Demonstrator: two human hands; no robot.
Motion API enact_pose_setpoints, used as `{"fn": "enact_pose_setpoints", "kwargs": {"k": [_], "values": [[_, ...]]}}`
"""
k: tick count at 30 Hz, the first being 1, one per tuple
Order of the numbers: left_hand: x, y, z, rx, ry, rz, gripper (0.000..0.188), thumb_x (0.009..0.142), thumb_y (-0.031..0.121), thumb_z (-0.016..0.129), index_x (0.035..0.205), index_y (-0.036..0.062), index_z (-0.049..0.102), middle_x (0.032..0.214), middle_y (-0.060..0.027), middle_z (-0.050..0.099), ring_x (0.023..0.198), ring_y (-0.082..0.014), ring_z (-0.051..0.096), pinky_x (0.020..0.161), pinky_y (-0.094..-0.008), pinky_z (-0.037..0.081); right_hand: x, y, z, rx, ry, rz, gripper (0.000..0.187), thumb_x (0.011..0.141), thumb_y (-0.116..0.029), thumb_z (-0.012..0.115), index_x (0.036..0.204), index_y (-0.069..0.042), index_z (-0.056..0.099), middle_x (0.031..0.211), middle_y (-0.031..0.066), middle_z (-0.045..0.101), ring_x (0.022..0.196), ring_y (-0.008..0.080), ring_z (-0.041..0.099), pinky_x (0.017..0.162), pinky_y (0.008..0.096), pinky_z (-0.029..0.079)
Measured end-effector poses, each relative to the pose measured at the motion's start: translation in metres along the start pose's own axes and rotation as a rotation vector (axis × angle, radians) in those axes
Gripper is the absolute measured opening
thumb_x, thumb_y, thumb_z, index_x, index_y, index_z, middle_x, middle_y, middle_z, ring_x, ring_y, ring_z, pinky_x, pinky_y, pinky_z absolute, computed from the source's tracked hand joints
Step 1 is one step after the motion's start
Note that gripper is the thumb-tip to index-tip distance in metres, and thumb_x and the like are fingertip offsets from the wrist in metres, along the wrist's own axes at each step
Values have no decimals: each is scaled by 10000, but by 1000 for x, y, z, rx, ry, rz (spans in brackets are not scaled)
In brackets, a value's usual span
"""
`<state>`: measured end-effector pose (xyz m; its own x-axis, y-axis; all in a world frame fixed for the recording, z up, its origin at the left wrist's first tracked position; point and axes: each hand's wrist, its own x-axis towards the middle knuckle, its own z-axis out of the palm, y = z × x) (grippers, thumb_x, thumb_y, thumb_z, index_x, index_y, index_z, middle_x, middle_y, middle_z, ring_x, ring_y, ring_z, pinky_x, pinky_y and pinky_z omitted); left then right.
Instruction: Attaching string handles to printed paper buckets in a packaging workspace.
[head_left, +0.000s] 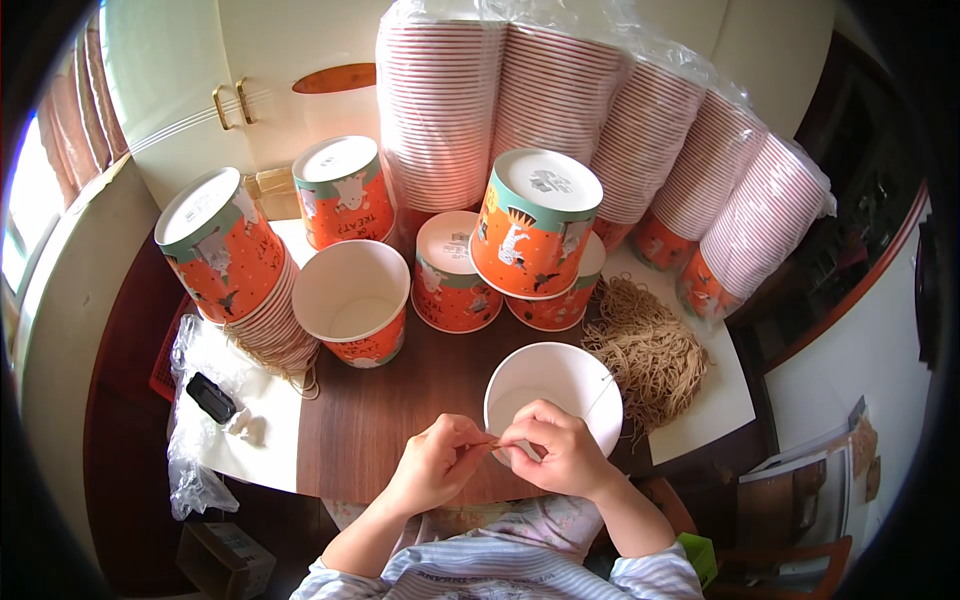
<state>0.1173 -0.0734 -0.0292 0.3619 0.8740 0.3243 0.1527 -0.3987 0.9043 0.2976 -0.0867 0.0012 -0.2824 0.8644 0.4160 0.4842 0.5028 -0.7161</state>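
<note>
Over the table's near edge my left hand point(438, 468) and my right hand point(556, 452) meet fingertip to fingertip. Both pinch a short stretch of thin tan cord point(494, 445). Just behind them stands a paper bucket point(545, 368), mouth up, its white inside showing. A thin dark line runs along this bucket's right inner wall; whether it is part of a cord I cannot tell. My right hand covers part of the near rim. Beside the bucket on the right lies a tangled heap of tan cords point(650, 355).
Another bucket point(350, 300) stands mouth up at centre left. Upside-down orange buckets point(535, 225) are grouped behind, some stacked. Tall plastic-wrapped bucket stacks point(440, 110) line the back. At left are a small black tray point(211, 397) and crumpled clear plastic point(195, 485).
</note>
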Motion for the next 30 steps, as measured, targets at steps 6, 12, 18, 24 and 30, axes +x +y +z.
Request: {"fn": "enact_pose_setpoints", "kwargs": {"k": [6,12,18,24,30], "values": [[2,-6,0,-109,-56,20,179,812,-29,585,919,-3,444,826,-97,612,713,-134,633,574,-238,494,-2,4,2,-24,19,-63,152,663,-51,740,771,-92,641,784,-1,541,517,83,480,456,234,408],[2,-9,0,-207,-103,-30,184,814,-40,577,915,-10,426,830,-102,612,745,-131,635,617,-229,495,-2,4,2,-106,31,-149,112,684,-63,727,757,-81,643,739,19,582,594,150,576,506,270,470],[2,-9,-3,-286,-95,-68,177,820,-46,540,988,-5,501,864,-105,606,747,-140,623,626,-231,486,-5,4,0,-126,35,-120,77,737,-70,676,788,-55,620,751,41,603,648,192,611,568,298,500],[10,-14,4,133,-93,279,178,743,13,631,917,44,604,830,-64,589,774,-232,541,661,-324,465,-7,5,0,8,61,27,80,744,-60,670,791,-39,610,720,68,617,634,213,613,550,294,482],[10,-17,5,-77,-82,47,101,749,58,669,833,38,617,739,-57,566,671,-164,516,619,-263,430,-9,4,-2,-12,16,111,63,763,-63,648,800,-40,603,718,78,609,625,221,604,549,304,473]]}}
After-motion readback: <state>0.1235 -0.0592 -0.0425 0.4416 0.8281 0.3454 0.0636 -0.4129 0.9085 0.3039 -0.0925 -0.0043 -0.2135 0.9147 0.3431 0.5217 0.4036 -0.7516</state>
